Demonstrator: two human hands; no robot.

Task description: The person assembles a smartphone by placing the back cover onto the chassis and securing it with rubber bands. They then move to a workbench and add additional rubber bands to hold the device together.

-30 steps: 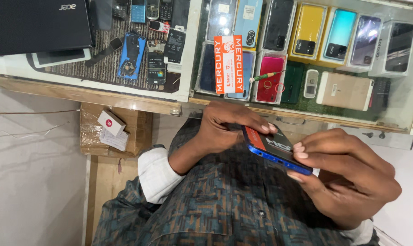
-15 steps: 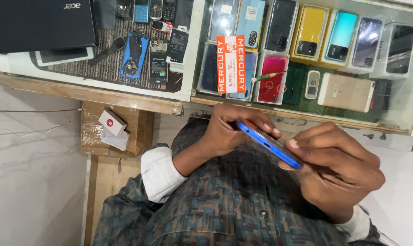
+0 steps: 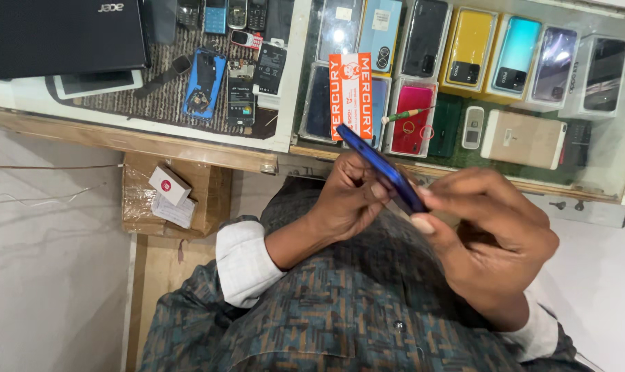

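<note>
I hold a blue smartphone [image 3: 378, 167] in both hands in front of my chest, just before a glass counter. It is tilted so that I see mostly its thin edge. My left hand [image 3: 343, 203] grips its lower side with the fingers curled under it. My right hand [image 3: 495, 238] pinches its near end, with the thumb and fingertips on the rim. My patterned shirt [image 3: 340, 324] and white cuffs fill the bottom of the view.
The glass counter [image 3: 285, 148] holds several boxed phones, an orange card [image 3: 350, 96] and a green-handled screwdriver [image 3: 405, 116]. At the left lie a black laptop [image 3: 61, 31], an opened blue phone [image 3: 203, 83] and parts on a mat. A cardboard box [image 3: 171, 196] sits below.
The phone has turned from showing its open back to edge-on, and its far end has risen toward the counter. Both hands have kept hold and shifted with it.
</note>
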